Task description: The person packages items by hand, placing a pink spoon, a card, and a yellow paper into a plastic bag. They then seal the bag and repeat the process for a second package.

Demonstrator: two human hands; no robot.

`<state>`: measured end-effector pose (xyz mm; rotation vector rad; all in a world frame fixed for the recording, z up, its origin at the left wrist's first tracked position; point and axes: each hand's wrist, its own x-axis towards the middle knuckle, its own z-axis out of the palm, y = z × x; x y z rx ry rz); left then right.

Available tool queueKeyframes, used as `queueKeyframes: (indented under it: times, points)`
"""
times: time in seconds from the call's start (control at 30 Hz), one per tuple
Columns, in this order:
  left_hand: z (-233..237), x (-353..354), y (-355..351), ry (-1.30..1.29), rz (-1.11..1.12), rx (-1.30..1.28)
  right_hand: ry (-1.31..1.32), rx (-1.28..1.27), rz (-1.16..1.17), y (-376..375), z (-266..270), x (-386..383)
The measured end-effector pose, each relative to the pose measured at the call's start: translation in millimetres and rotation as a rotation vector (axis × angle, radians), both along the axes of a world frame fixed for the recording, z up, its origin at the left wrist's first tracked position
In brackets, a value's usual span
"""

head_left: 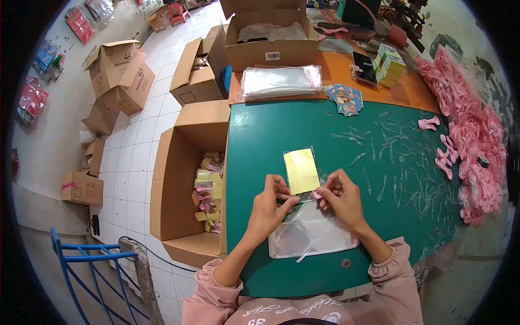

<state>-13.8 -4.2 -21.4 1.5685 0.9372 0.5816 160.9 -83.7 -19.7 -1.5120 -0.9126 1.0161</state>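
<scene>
A clear plastic bag with a yellow card [301,171] in it stands out in front of me over the green table [271,135]. My left hand [271,206] pinches the bag's lower left edge between thumb and fingers. On the other side, my right hand [342,201] is closed at the bag's lower right corner. A small pink piece [317,194] shows at its fingertips, mostly hidden. Below both hands lies a stack of clear plastic bags [330,238], with a thin clear strip [310,250] across it.
Pink plastic spoons [476,130] pile along the right edge, beside scattered clear strips [398,157]. Small printed cards [345,100] and more clear bags [281,81] lie at the back. Left of the table, an open cardboard box [179,179] holds packed pieces. A blue trolley [89,247] stands lower left.
</scene>
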Motion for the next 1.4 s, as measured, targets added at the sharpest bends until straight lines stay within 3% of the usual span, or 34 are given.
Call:
queueKeyframes:
  times: [0.33,0.4,0.57,0.63,0.7,0.73,0.87,0.93,1.07,1.17,1.27,1.37,1.4]
  points:
    - [2,-5,-1,0.001,-0.068,0.111,-0.119,0.0,0.118,-3,9,9]
    - [12,-14,-1,-0.052,-0.069,-0.044,-0.23,-0.032,0.157,-2,20,27]
    - [40,-86,4,-0.017,0.067,-0.103,-0.89,-0.028,0.124,5,44,162]
    - [24,-124,9,-0.169,0.233,-0.051,-1.165,-0.144,-0.007,2,40,246]
    - [21,-161,14,-0.05,0.376,0.028,-1.345,-0.325,-0.281,-8,17,344]
    - [23,-176,16,0.02,0.407,-0.015,-1.431,-0.274,-0.327,-17,8,383]
    - [-13,-248,9,0.243,0.638,0.007,-1.434,-0.222,-0.399,-39,-16,444]
    - [-7,-252,-1,0.222,0.724,-0.108,-1.479,-0.24,-0.423,-43,-20,440]
    - [-8,-250,-13,0.225,0.766,-0.186,-1.424,-0.472,-0.334,-48,-14,433]
    - [-13,-245,-11,0.232,0.751,-0.113,-1.407,-0.482,-0.332,-55,-12,433]
    - [-5,-218,3,0.243,0.676,0.035,-1.114,-0.191,-0.298,-61,1,443]
    - [19,-149,11,0.122,0.503,0.096,-0.367,0.06,-0.425,-50,42,380]
    - [24,-122,12,0.075,0.416,0.128,-0.265,0.064,-0.378,-50,47,370]
